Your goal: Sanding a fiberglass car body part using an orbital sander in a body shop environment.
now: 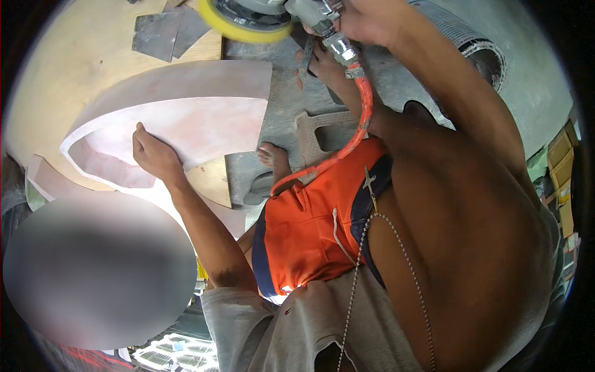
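A pale pinkish-white moulded shell (220,121), pointed at one end and hollow near it, lies on a wooden board at the left. My left hand (155,152) grips the rim of its hollow, thumb on the flat face and the other fingers curled out of sight inside. At the top edge, my right hand (370,22) is wrapped around an air-powered sander (310,15), its body partly cut off by the frame. The sander's round yellow-edged pad (248,28) is above the shell's far side, apart from it. A red air hose (364,111) runs from the metal fitting down across my lap.
Dark grey sheets (164,34) lie on the board (87,80) beyond the shell. A grey hollow block (316,133) and a sandal (259,188) sit on the concrete floor. At the far right lies a bucket (480,53) on its side. A blurred oval hides the lower left.
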The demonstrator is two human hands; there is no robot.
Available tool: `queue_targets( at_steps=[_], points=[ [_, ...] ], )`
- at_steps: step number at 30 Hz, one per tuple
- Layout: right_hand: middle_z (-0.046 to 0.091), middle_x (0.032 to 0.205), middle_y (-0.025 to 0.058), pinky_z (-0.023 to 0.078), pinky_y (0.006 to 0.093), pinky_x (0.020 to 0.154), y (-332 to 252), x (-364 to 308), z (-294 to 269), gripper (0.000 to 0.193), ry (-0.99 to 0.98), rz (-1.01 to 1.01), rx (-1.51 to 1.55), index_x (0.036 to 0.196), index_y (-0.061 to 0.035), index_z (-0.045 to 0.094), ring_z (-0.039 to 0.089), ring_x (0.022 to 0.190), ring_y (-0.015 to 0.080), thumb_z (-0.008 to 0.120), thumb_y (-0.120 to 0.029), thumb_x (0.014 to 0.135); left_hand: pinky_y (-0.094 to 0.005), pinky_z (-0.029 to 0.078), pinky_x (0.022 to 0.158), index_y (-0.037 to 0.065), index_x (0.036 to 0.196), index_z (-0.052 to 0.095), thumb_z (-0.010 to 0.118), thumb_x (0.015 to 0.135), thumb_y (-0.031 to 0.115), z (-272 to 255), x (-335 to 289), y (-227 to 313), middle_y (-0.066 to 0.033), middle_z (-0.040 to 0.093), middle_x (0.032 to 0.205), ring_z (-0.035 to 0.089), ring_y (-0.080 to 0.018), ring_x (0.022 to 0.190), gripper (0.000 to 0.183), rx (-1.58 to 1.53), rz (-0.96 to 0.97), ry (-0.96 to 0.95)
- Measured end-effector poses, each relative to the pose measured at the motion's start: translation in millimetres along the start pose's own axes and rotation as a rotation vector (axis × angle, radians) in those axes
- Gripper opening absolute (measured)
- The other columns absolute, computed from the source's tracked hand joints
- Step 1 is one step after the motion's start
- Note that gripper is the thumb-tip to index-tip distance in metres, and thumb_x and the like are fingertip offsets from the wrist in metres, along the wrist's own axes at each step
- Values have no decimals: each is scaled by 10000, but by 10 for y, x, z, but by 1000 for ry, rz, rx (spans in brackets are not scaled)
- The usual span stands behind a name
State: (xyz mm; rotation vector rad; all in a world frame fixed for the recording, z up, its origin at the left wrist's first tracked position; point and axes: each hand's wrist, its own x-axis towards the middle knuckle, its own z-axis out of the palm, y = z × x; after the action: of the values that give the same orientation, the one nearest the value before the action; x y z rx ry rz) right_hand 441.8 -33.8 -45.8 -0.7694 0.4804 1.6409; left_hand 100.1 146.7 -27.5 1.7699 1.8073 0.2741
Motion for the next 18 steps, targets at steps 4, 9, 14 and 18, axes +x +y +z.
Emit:
queue_targets(
  at_steps=[4, 9, 14, 18],
  points=[
    [701, 1023, 102, 575, 352, 785, 28, 54, 142, 418, 140, -47, -79, 1124, -48, 669, 663, 892, 198, 510, -429, 1059, -328, 370, 639, -7, 715, 519, 508, 1019, 262, -6, 25, -39, -27, 456, 656, 396, -147, 662, 406, -3, 10, -4],
    [701, 1060, 110, 584, 301, 735, 118, 127, 215, 415, 97, 55, -304, 1163, -36, 653, 675, 889, 198, 513, -413, 1059, -331, 387, 662, -26, 758, 571, 508, 1012, 255, -15, 39, -56, -37, 491, 671, 417, -150, 686, 385, 46, 67, 44],
    [725, 1112, 146, 580, 378, 801, 360, 308, 221, 385, 250, 165, -154, 1142, -21, 665, 702, 982, 213, 525, -369, 1054, -321, 396, 668, -20, 747, 574, 511, 1015, 264, -38, 50, -63, -32, 507, 683, 427, -149, 686, 396, 69, 17, -1],
    [729, 1114, 133, 575, 399, 811, 390, 299, 129, 368, 302, 239, -213, 1123, -29, 677, 701, 952, 219, 512, -351, 1056, -312, 379, 643, -10, 716, 544, 501, 1028, 265, -30, 40, -58, -14, 493, 668, 416, -130, 671, 418, 53, 35, -3]
  ],
)
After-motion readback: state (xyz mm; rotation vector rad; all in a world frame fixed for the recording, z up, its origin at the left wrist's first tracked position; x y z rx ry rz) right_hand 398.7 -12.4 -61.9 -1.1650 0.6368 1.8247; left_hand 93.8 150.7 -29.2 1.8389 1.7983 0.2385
